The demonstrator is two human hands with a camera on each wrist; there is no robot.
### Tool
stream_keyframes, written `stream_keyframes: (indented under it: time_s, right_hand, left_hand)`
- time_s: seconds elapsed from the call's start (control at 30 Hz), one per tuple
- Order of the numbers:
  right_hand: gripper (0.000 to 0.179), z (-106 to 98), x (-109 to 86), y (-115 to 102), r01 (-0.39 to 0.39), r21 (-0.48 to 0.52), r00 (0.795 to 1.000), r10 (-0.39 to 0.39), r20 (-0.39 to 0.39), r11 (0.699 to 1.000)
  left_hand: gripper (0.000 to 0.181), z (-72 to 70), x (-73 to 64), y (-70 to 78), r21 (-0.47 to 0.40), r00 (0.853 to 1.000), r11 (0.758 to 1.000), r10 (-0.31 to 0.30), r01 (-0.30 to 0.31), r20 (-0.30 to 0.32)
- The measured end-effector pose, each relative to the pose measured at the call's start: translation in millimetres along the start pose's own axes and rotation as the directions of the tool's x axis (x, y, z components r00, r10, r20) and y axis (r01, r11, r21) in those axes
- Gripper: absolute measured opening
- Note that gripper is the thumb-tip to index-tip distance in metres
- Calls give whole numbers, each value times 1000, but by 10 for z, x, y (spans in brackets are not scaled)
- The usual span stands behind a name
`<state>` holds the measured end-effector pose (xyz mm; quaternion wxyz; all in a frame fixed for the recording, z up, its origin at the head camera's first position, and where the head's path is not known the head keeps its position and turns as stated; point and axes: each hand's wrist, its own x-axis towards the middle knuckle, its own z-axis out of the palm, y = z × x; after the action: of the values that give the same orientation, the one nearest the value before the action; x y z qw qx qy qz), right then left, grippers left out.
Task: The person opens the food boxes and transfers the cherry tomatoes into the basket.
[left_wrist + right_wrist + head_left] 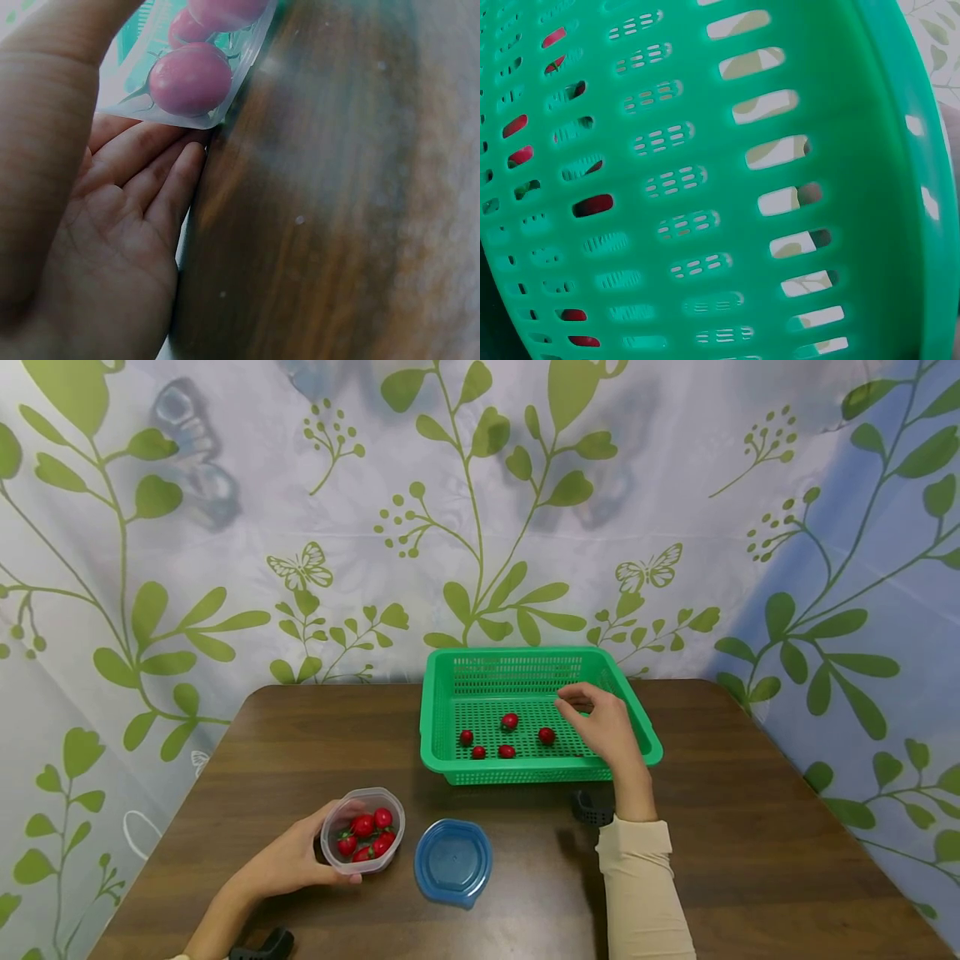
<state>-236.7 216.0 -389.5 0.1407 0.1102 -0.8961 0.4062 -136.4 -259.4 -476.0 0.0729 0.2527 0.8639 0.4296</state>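
Note:
My left hand (296,856) grips a clear plastic container (401,822), thumb on its near side and fingers around the far side. Several cherry tomatoes (363,825) lie inside it, some with green stems. The left wrist view shows the container's translucent wall with tomatoes (191,79) behind it. Over the right part of a green plastic basket (431,710) hangs my right hand (603,722), fingers bent and a gap between thumb and forefinger, nothing visible in it. Several loose tomatoes (547,736) rest on the basket's floor. The right wrist view is filled by the slotted basket wall (727,172), hiding that hand's fingers.
A blue lid (453,862) lies on the brown wooden table (337,727), right of the container. Black wrist devices show at the right wrist (592,810) and left wrist (264,945). Behind the table hangs a leaf-patterned cloth (352,527).

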Motion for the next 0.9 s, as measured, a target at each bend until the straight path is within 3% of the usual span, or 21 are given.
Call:
stream_keyframes:
  time_s: [0.33,0.9]
  right_hand:
    - [24,5,16,-76,20,-17,1000,-20,-5,1000]
    - [22,406,32,-605,182,-31,978,-178,106,983]
  left_hand:
    - [84,1,25,7,15,1000,1000,-12,12,6]
    - [81,-8,7,15,13,1000,1000,23,-23,4]
